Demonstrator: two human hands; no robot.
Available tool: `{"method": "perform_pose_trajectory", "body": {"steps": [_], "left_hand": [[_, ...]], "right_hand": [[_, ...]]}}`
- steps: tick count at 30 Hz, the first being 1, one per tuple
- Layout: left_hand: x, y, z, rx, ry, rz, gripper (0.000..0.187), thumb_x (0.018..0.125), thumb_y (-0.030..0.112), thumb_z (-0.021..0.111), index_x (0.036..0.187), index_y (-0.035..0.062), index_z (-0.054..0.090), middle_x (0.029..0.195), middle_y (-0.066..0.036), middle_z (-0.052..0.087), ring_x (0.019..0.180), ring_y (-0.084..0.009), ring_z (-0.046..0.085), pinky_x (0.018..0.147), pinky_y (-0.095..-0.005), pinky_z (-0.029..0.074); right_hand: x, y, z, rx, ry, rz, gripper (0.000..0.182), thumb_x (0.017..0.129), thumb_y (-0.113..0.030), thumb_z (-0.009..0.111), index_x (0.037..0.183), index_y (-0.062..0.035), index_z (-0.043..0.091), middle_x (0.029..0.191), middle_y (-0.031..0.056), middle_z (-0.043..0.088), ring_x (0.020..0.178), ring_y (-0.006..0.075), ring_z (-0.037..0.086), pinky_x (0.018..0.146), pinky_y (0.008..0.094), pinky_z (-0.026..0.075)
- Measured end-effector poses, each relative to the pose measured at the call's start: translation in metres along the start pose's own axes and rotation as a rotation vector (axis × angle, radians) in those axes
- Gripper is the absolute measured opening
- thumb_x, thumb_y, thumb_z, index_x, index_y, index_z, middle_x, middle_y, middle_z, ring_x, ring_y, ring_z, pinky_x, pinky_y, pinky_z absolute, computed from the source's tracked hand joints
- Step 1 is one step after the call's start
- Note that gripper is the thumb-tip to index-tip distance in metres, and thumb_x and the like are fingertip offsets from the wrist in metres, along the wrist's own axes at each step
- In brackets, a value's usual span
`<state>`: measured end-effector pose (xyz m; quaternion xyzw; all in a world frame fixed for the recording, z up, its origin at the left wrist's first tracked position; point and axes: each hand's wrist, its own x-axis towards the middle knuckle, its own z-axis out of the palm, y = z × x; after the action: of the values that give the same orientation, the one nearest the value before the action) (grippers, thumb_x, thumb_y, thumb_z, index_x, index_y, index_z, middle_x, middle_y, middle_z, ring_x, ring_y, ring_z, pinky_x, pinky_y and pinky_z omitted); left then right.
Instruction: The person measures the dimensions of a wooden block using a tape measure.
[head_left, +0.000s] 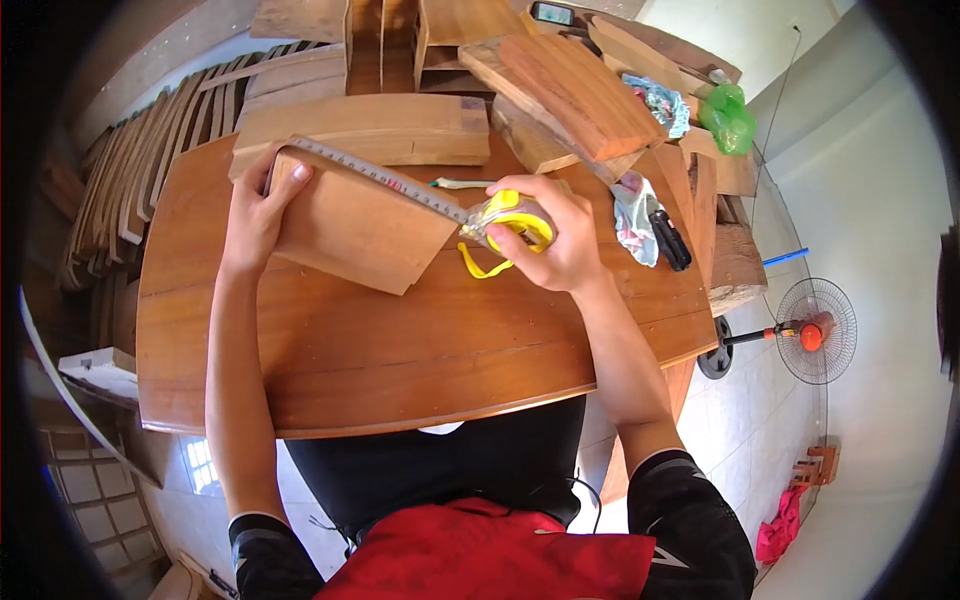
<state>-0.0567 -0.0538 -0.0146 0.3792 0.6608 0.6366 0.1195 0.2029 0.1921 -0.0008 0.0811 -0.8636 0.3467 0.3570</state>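
Note:
My left hand [254,212] is closed around the left end of a wooden board [362,232], thumb on its face. The board is tilted above the wooden table [420,350]. My right hand [562,238] grips a yellow and clear tape measure [510,218] near the board's right end. Its pulled-out metal blade [385,180] runs along the board's upper edge to my left hand. A yellow wrist strap [478,264] hangs from the case. Behind the blade lies a thin pen-like item [460,183], partly hidden by my right hand.
Wooden pieces [380,125] and stacked thick boards [570,90] cover the far side of the table. A black tool [669,240] lies on a cloth [634,215] at the right, near a green plastic bag [728,118]. A fan [815,332] stands right of the table.

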Motion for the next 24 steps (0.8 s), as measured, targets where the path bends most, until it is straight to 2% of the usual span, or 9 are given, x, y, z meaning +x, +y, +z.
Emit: {"method": "perform_pose_trajectory", "body": {"steps": [2, 8, 11, 14, 17, 20, 24], "left_hand": [[-0.001, 0.001, 0.001, -0.003, 0.006, 0.004, 0.047, 0.100, 0.029, 0.072, 0.133, -0.0041, 0.063, 0.116, -0.008, 0.070, 0.106, -0.0126, 0.062, 0.097, -0.0290, 0.049], [-0.005, 0.010, 0.004, 0.042, -0.017, 0.085, 0.041, 0.097, 0.031, 0.074, 0.122, -0.0013, 0.064, 0.104, -0.003, 0.066, 0.099, -0.0112, 0.057, 0.092, -0.0266, 0.045], [-0.008, 0.017, 0.007, 0.073, 0.009, 0.071, 0.042, 0.096, 0.033, 0.074, 0.117, -0.0005, 0.063, 0.102, -0.002, 0.064, 0.098, -0.0109, 0.055, 0.091, -0.0268, 0.044], [-0.008, 0.015, 0.002, 0.094, -0.023, 0.049, 0.046, 0.096, 0.036, 0.074, 0.122, -0.0004, 0.063, 0.107, -0.004, 0.065, 0.101, -0.0126, 0.057, 0.095, -0.0276, 0.044], [-0.008, 0.022, 0.006, 0.022, -0.087, 0.143, 0.053, 0.096, 0.038, 0.074, 0.129, -0.0005, 0.061, 0.115, -0.007, 0.067, 0.107, -0.0156, 0.060, 0.100, -0.0296, 0.045], [-0.008, 0.018, 0.000, -0.004, -0.174, 0.115, 0.059, 0.095, 0.040, 0.074, 0.135, -0.0019, 0.059, 0.123, -0.011, 0.066, 0.112, -0.0191, 0.062, 0.104, -0.0323, 0.046], [-0.009, 0.002, -0.009, 0.014, -0.124, 0.019, 0.061, 0.095, 0.040, 0.074, 0.134, -0.0048, 0.060, 0.120, -0.012, 0.068, 0.110, -0.0197, 0.063, 0.101, -0.0340, 0.048]], "right_hand": [[0.000, 0.002, 0.001, 0.007, 0.014, 0.003, 0.037, 0.088, -0.014, 0.082, 0.119, -0.0022, 0.067, 0.096, 0.0109, 0.077, 0.086, 0.0194, 0.077, 0.077, 0.0295, 0.059], [-0.005, 0.002, 0.010, 0.005, 0.098, -0.068, 0.035, 0.086, -0.015, 0.082, 0.115, -0.0034, 0.067, 0.089, 0.0099, 0.075, 0.077, 0.0195, 0.076, 0.068, 0.0287, 0.059], [-0.005, 0.001, 0.009, 0.016, 0.075, -0.032, 0.037, 0.082, -0.010, 0.080, 0.115, 0.0014, 0.067, 0.095, 0.0117, 0.074, 0.083, 0.0172, 0.073, 0.073, 0.0282, 0.057], [-0.006, 0.001, 0.009, 0.031, 0.069, -0.046, 0.037, 0.082, -0.010, 0.080, 0.115, 0.0016, 0.067, 0.096, 0.0121, 0.074, 0.083, 0.0174, 0.073, 0.073, 0.0283, 0.057], [-0.007, 0.002, 0.009, 0.031, 0.060, -0.035, 0.037, 0.082, -0.010, 0.080, 0.115, 0.0017, 0.067, 0.096, 0.0121, 0.074, 0.083, 0.0176, 0.074, 0.074, 0.0284, 0.057], [-0.006, 0.001, 0.010, 0.038, 0.061, -0.048, 0.037, 0.082, -0.010, 0.080, 0.115, 0.0020, 0.067, 0.097, 0.0123, 0.074, 0.083, 0.0177, 0.074, 0.074, 0.0280, 0.057], [-0.006, -0.004, 0.008, 0.022, 0.042, -0.066, 0.036, 0.082, -0.012, 0.080, 0.114, 0.0007, 0.068, 0.096, 0.0119, 0.075, 0.080, 0.0182, 0.074, 0.071, 0.0282, 0.058]]}}
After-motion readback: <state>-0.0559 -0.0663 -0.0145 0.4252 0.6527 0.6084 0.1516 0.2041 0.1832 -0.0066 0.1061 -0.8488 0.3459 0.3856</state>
